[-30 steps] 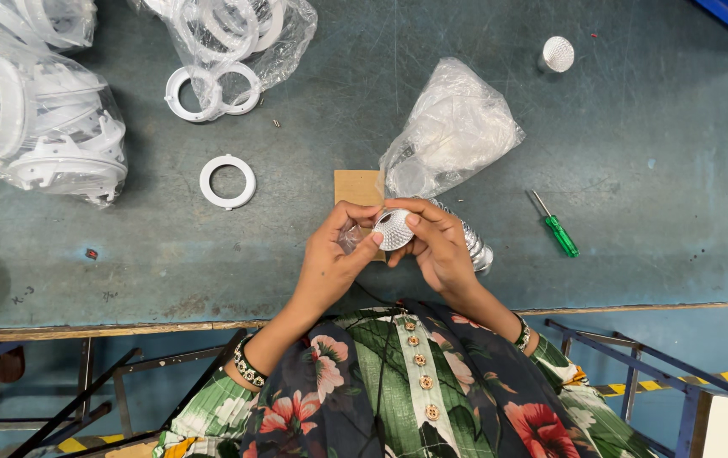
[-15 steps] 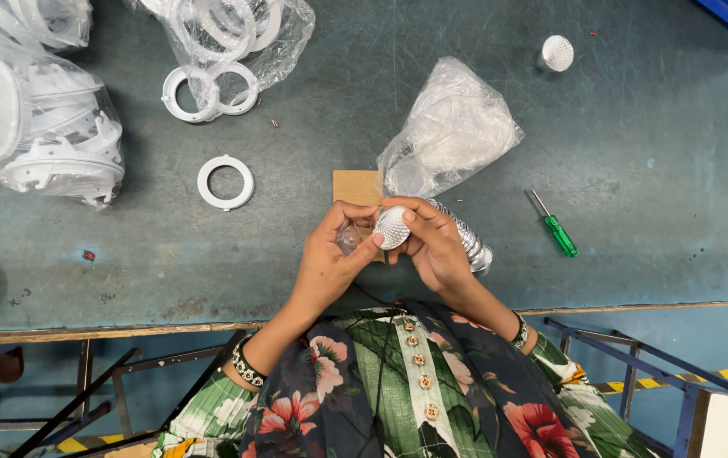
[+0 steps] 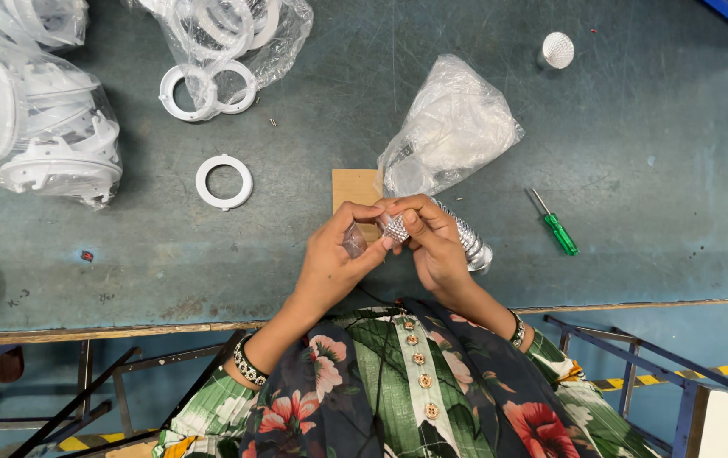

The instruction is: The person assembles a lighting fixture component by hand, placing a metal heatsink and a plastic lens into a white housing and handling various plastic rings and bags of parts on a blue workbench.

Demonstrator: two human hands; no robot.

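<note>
At frame centre, our left hand (image 3: pixel 334 259) and right hand (image 3: pixel 432 242) pinch a small silver cup (image 3: pixel 394 227) between fingertips, the right hand nearer it.

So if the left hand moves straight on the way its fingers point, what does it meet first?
Probably the small faceted silver reflector cup pinched by the right hand; the left hand already touches it, and behind lies the clear plastic bag.

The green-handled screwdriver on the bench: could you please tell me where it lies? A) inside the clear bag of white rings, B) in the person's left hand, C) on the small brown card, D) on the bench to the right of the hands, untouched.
D: the green-handled screwdriver lies alone on the bench, clear of the right hand and left hand.
</note>
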